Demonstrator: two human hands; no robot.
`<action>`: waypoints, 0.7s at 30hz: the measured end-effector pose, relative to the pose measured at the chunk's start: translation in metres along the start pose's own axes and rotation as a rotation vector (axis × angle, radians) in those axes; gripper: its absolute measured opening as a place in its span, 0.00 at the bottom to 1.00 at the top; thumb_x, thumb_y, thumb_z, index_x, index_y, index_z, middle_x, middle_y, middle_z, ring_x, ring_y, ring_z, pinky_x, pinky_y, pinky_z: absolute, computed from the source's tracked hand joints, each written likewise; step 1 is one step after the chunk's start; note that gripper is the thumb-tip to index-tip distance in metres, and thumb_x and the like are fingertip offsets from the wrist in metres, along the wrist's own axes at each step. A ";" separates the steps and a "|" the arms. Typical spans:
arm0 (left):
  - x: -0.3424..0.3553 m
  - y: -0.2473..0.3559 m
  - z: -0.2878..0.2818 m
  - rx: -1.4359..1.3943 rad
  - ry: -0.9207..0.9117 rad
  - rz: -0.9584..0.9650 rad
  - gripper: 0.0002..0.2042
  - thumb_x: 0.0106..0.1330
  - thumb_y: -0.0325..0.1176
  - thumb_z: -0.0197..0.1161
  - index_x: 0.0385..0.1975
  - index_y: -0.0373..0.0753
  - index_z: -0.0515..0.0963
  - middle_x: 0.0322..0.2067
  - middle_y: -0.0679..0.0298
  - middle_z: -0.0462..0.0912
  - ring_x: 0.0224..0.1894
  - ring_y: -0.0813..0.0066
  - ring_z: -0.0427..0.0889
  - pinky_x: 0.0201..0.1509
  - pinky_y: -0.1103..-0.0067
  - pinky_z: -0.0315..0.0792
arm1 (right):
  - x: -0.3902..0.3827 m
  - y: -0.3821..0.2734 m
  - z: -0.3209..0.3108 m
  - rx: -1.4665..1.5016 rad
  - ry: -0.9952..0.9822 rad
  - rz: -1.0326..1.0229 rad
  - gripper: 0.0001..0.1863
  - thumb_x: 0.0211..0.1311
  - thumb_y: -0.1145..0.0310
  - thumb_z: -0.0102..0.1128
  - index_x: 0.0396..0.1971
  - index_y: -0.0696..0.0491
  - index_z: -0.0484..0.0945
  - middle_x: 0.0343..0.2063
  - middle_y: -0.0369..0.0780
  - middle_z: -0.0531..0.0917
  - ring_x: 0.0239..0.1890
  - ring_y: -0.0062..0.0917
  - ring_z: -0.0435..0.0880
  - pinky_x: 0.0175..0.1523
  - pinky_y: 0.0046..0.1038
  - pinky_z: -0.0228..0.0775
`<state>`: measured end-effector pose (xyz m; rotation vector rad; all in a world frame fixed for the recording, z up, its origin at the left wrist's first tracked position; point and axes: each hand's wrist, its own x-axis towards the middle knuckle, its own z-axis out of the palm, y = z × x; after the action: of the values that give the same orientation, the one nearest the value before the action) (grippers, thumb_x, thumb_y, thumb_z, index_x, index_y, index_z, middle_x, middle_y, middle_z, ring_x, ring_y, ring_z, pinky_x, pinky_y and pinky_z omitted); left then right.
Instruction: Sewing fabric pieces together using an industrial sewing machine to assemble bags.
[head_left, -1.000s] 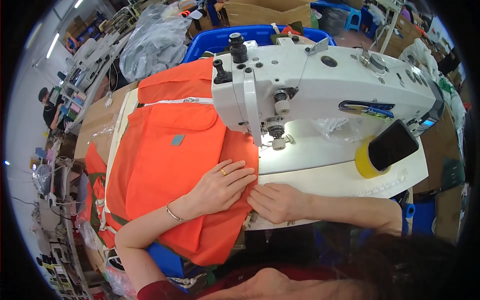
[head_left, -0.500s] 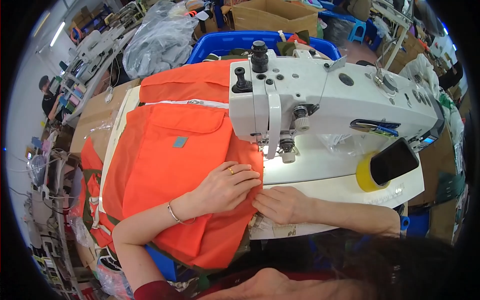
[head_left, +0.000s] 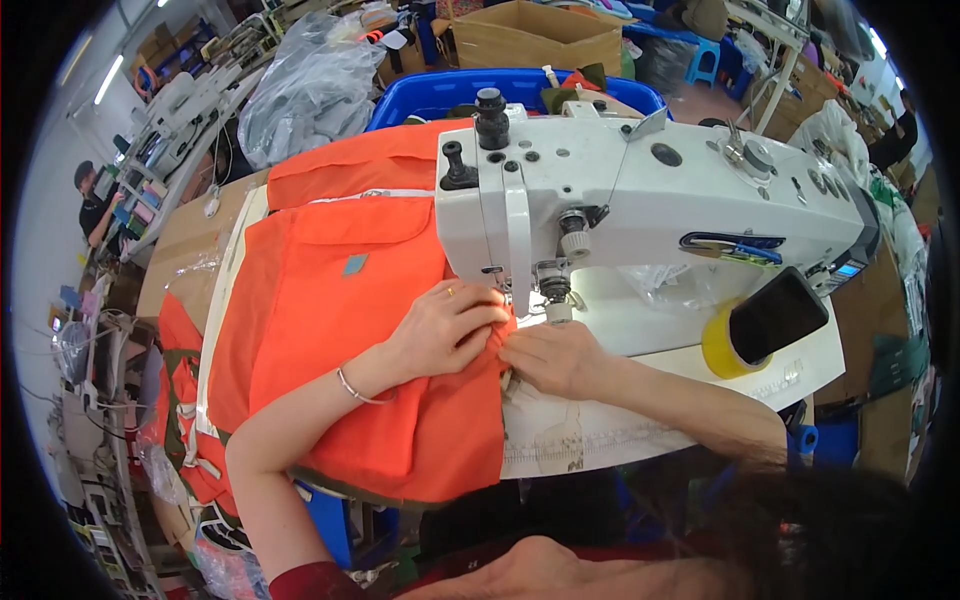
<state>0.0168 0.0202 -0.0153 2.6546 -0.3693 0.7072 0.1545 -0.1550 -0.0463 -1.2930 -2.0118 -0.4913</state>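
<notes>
The orange garment (head_left: pixel 330 330) lies spread across the sewing table (head_left: pixel 640 425), its right edge drawn up under the head of the white sewing machine (head_left: pixel 640 190). The left hand (head_left: pixel 450 325) rests on top of the cloth with fingers curled, bunching the fabric edge just in front of the needle area; a ring shows on one finger and a thin bracelet on the wrist. The right hand (head_left: pixel 555 355) lies flat beside it, fingertips pressed together on the same edge, the two hands touching.

The machine's arm hangs right over the seam and hides the needle itself from view. To the right, on the table, a yellow tape roll (head_left: pixel 722 352) props up a dark phone (head_left: pixel 778 315). Crumpled clear plastic (head_left: pixel 670 285) sits under the machine arm. Behind the machine stands a blue bin (head_left: pixel 440 95) with more cloth, and farther back a cardboard box (head_left: pixel 535 35). A bulging grey plastic bag (head_left: pixel 310 85) rests to the left.
</notes>
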 end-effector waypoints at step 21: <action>-0.067 0.132 -0.071 0.089 -0.132 -0.436 0.26 0.39 0.17 0.62 0.46 0.36 0.79 0.39 0.55 0.81 0.43 0.54 0.80 0.50 0.66 0.75 | -0.015 -0.056 -0.009 -0.091 -0.140 0.312 0.10 0.48 0.68 0.66 0.29 0.57 0.80 0.37 0.40 0.81 0.45 0.31 0.79 0.47 0.32 0.73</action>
<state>-0.1145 -0.0590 0.0436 2.7337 0.2118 0.4184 0.1116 -0.1949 -0.0479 -1.7027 -1.8676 -0.3548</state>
